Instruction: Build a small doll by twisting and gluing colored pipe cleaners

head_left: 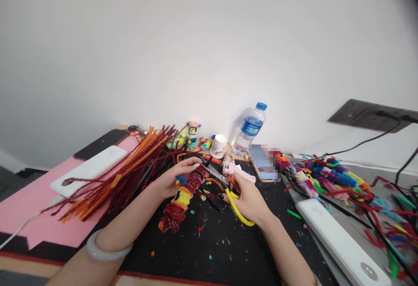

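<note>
My left hand (178, 175) is closed around a figure made of fuzzy pipe cleaners (183, 199), dark red with a yellow and orange middle and blue bits at its side. The figure is held tilted above the black mat. Across from it, my right hand (250, 199) grips scissors (214, 173), the metal blades pointing toward the figure's upper end. Orange shows at the scissors' handle. A thick yellow curved piece (240, 214) runs below the right hand; I cannot tell whether it belongs to the handle. My right fingers are partly hidden.
Dark red and orange pipe cleaners (130, 173) lie at left by a white power bank (89, 170). Behind stand a paper cup (218, 146), a water bottle (251, 129), a pink glue gun (237, 168) and a phone (264, 164). Another white power bank (339, 242) lies right. Scraps dot the black mat (183, 251).
</note>
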Motion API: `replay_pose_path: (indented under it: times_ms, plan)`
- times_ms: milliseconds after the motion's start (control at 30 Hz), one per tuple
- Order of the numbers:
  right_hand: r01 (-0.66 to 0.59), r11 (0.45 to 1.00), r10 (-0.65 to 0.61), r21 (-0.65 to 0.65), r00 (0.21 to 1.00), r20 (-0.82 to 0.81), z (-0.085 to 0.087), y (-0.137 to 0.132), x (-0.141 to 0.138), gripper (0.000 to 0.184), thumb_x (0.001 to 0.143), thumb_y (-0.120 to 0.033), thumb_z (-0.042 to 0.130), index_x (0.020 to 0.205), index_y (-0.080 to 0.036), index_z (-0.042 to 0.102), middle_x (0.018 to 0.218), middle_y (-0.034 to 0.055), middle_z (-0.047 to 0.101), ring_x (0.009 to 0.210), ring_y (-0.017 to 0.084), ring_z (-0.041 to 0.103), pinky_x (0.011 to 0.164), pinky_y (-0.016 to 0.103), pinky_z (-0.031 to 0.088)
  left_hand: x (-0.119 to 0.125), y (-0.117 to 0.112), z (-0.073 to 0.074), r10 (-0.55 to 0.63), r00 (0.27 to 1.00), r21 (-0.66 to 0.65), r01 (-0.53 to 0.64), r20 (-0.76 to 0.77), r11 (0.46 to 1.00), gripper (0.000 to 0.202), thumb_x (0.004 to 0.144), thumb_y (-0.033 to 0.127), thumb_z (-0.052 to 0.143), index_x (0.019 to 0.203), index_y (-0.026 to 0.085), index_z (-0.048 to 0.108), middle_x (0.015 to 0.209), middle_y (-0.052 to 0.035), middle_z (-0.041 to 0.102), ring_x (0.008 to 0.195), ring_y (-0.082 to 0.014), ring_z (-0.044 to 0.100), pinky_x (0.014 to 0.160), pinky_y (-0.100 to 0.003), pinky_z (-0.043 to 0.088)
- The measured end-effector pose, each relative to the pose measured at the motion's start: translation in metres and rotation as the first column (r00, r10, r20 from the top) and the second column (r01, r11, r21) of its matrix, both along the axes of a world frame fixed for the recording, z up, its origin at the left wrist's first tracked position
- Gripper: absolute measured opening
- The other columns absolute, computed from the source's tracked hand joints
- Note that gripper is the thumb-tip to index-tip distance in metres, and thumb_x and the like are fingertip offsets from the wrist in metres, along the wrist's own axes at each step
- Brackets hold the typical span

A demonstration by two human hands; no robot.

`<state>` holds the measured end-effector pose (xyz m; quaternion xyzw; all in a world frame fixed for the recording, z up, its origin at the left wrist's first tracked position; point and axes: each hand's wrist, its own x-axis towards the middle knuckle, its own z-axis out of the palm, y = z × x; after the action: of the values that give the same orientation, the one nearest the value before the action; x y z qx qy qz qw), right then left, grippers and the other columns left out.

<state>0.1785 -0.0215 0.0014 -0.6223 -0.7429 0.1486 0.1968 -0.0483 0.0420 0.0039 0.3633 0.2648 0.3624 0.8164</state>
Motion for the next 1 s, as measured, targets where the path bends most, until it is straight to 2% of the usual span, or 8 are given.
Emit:
replay_pose_path:
  times_ms: [267,467,767,1000]
  plan:
    - [-0.033,0.999,0.033,0.015,0.999,-0.031,0.0014,0.0007,0.0006,0.026,0.067,-0.035,0.063,0.072,-0.021,0.042,0.067,-0.0043,0.049,0.061,0.012,0.041,0.054,0.023,0.030,0.0004,0.0015,-0.0050,-0.063,0.998,0.004,0.063,0.011,0.998,0.025,0.069,0.023,0.068,0.089,0.016,0.054,0.076,-0.0073,0.070,0.061,-0.0158,0.066,0.060,-0.024,0.050]
    - [-0.045,0.997,0.046,0.063,0.999,-0.025,0.0031,0.0008,0.0006,0.030,0.066,-0.036,0.065,0.066,-0.020,0.040,0.063,-0.0045,0.048,0.059,0.011,0.040,0.053,0.022,0.029,0.0010,0.0004,-0.0040,-0.060,0.998,-0.004,0.060,0.023,0.998,0.024,0.068,0.021,0.068,0.087,0.016,0.054,0.073,-0.0072,0.069,0.062,-0.0161,0.065,0.059,-0.024,0.050]
    - [-0.065,0.993,0.066,0.097,0.998,-0.004,0.0019,-0.0002,-0.0029,0.025,0.071,-0.030,0.058,0.063,-0.019,0.037,0.060,-0.0046,0.045,0.057,0.011,0.038,0.051,0.021,0.026,-0.0018,0.0033,-0.0078,-0.085,0.996,-0.019,0.086,0.012,0.996,0.020,0.069,0.020,0.067,0.087,0.018,0.058,0.076,-0.0059,0.068,0.063,-0.0161,0.065,0.059,-0.024,0.049]
    - [-0.037,0.991,0.040,0.126,0.999,-0.024,-0.0002,-0.0001,-0.0045,0.026,0.071,-0.027,0.055,0.058,-0.019,0.033,0.055,-0.0052,0.040,0.054,0.010,0.035,0.050,0.022,0.024,-0.0007,0.0021,-0.0035,-0.074,0.997,-0.018,0.074,-0.023,0.997,0.015,0.071,0.021,0.065,0.083,0.017,0.057,0.075,-0.0056,0.067,0.061,-0.0150,0.064,0.056,-0.022,0.048]
